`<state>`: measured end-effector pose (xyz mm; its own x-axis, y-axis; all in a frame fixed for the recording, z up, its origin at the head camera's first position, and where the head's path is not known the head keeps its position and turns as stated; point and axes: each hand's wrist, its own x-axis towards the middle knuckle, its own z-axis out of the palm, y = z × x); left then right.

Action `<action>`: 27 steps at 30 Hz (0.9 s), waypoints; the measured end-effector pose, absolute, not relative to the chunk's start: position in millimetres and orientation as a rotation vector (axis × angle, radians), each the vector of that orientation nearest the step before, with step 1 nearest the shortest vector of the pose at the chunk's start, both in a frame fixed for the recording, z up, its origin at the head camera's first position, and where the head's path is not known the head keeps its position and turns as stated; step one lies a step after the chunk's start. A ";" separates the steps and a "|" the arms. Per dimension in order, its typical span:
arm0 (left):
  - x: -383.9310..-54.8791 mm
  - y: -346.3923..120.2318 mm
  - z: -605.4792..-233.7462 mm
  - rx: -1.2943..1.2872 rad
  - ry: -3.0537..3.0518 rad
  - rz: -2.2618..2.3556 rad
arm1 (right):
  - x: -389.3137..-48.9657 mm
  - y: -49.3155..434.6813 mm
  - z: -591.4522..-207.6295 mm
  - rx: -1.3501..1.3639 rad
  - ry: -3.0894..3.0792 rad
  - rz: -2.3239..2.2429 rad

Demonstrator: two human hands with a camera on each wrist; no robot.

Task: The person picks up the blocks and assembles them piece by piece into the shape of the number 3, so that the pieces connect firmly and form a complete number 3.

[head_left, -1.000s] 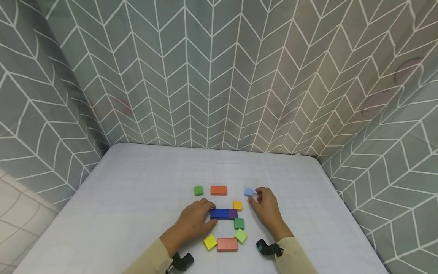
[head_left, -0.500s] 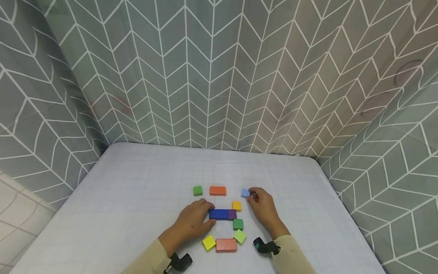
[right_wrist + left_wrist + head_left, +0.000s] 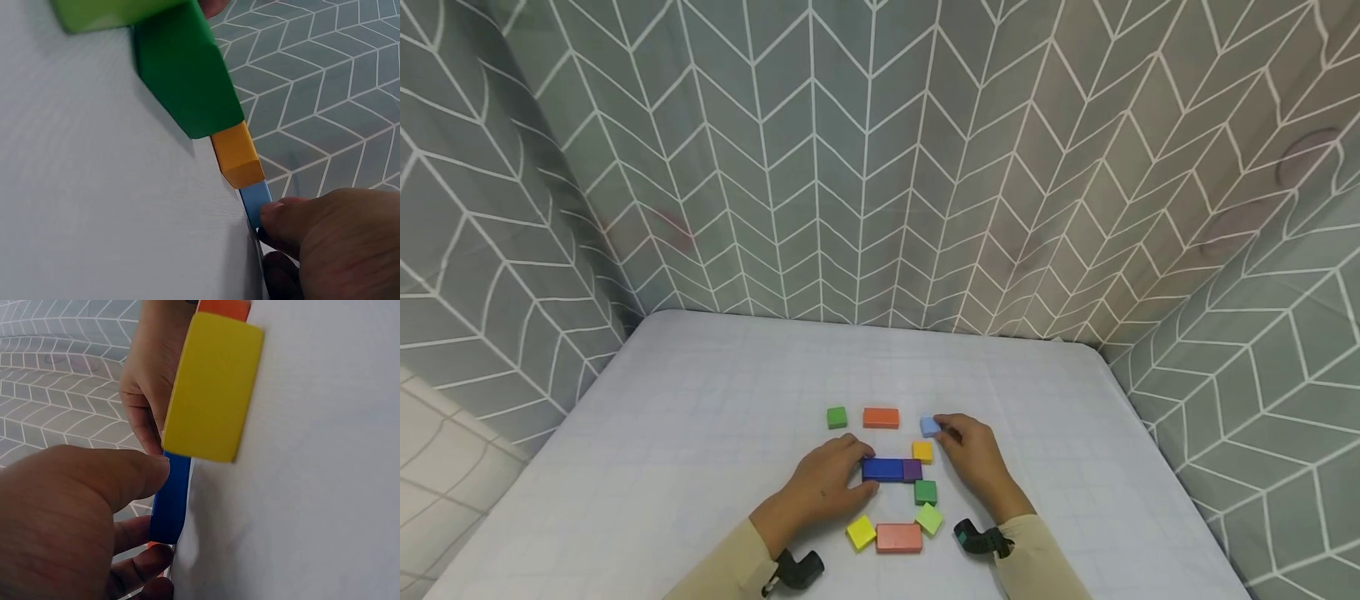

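Observation:
My right hand pinches a light blue block between thumb and fingers, just behind the orange-yellow block. In the right wrist view the thumb presses against the near side of the light blue block. My left hand holds the left end of a long dark blue block, thumb on the near side and fingertips on the far side. A purple block adjoins its right end. In the left wrist view a yellow block covers part of the dark blue block.
Toward the back lie a green block and an orange-red block. Nearer me are a darker green block, a tilted lime block, a salmon block and a yellow block, on a white-covered table.
My right hand has shifted left and slightly nearer with the light blue block, bringing it closer to the orange-yellow block. The left hand stays at the dark blue block.

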<state>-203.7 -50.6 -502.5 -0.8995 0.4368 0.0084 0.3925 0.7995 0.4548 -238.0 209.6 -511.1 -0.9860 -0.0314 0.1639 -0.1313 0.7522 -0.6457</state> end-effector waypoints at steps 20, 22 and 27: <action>-199.8 -48.8 -510.1 0.683 2.914 0.723 | -235.2 210.9 -520.3 0.205 -2.803 1.047; -200.1 -48.9 -510.8 0.689 2.918 0.719 | -234.8 210.6 -520.5 0.212 -2.803 1.047; -200.4 -48.7 -511.3 0.691 2.927 0.722 | -234.4 210.1 -518.7 0.228 -2.794 1.055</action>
<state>-200.4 -48.7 -511.3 -0.8989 0.4343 0.0581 0.4115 0.7911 0.4526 -234.4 210.1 -518.7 -0.9778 -0.0897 0.1891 -0.1923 0.7417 -0.6426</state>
